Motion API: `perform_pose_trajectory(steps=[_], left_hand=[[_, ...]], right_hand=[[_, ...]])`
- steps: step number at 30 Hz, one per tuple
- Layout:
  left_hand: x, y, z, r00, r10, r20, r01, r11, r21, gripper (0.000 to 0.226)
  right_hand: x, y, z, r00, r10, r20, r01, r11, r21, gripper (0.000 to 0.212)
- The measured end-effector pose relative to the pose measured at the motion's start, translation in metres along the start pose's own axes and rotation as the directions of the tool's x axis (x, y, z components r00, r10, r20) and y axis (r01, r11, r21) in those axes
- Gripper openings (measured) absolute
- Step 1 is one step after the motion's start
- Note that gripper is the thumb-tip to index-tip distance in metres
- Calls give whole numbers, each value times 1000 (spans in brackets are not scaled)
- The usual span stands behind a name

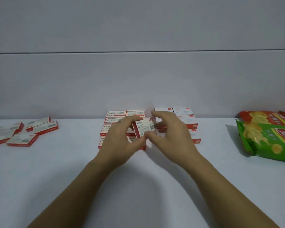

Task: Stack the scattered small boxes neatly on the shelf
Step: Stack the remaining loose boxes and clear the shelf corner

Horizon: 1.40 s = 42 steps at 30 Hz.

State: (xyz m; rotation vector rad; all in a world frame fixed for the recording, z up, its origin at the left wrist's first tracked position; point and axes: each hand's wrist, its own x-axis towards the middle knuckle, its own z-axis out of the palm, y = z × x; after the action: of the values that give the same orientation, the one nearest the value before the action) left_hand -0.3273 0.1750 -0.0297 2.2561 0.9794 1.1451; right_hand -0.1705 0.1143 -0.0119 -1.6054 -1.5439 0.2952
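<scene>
A small red and white box (144, 128) hangs tilted above the white shelf surface (138, 186), barcode side up. My left hand (120, 140) grips its left end and my right hand (168, 137) pinches its right end between thumb and fingers. Behind and under the hands, red and white boxes lie in neat rows: one block on the left (117, 114) with printed fronts up, another on the right (186, 119) with white faces up. Several loose boxes (23, 139) lie scattered at the far left.
Red and green snack bags (268, 137) lie at the right edge of the shelf. A pale back wall (138, 79) rises directly behind the stacked boxes. The white shelf surface extends toward me below my forearms.
</scene>
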Motion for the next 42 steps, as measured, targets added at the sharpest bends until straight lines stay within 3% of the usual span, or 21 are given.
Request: perform_pose_trajectory(steps=[3,9,15,21,26,31,38,42], left_hand=[[-2,2,0,999,34,-26,-34,999,15,46],[-2,9,1,985,148,-86,-149,989,-5,42],[-1,6,3,985,155,-71,-159,986,-50,35],[-4,7,0,993,115,-31,-116,993,-34,45],[-4,8,0,1000,-11,-11,9,981,-194,49],[-1,9,-5,994,-104,-32,90,949,-303,46],[0,11,-9,984,-172,55,178,868,-464,53],[1,12,-9,983,-180,48,178,836,-519,60]], right_hand=[[-1,-8,1,988,129,80,-146,957,252,41],[-3,-6,2,968,203,149,-248,869,428,44],[-2,-9,-4,931,188,313,-358,643,678,20],[0,-9,-4,889,186,419,-458,335,823,36],[2,-6,-6,890,239,389,-456,414,788,40],[3,-6,-5,908,338,246,-408,589,697,19],[4,-2,-10,921,323,220,-384,647,658,10],[6,-2,-10,917,282,282,-399,642,655,15]])
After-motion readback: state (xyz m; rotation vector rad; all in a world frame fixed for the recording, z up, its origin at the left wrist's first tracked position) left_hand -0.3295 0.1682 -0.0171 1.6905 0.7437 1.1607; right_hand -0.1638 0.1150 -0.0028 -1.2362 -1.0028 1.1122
